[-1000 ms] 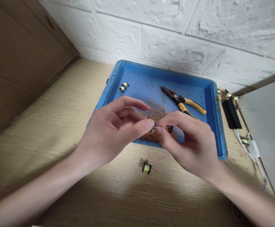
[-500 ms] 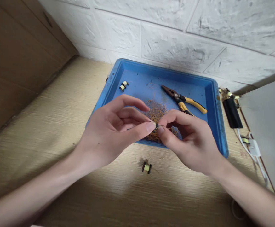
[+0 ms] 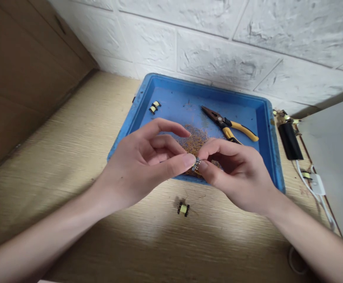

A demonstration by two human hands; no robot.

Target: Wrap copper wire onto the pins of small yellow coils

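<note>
My left hand (image 3: 143, 163) and my right hand (image 3: 236, 177) meet above the near edge of a blue tray (image 3: 130, 118). Between thumbs and fingertips they both pinch one small coil part (image 3: 196, 164), which is mostly hidden. A tangle of thin copper wire (image 3: 195, 141) lies in the tray just behind my fingers. Yellow-handled pliers (image 3: 230, 127) rest in the tray to the right. A small yellow-and-black coil part (image 3: 154, 106) lies at the tray's far left. Another such part (image 3: 183, 208) sits on the wooden table (image 3: 71, 157) below my hands.
A white brick wall (image 3: 218, 51) runs behind the tray. A brown wooden panel (image 3: 18, 67) stands at the left. At the right are a black cylinder-shaped object (image 3: 289, 141), white cables (image 3: 315, 184) and a grey panel (image 3: 333, 157).
My hands have drifted slightly lower and the pinched part has turned a little between my fingertips. Everything else is unmoved.
</note>
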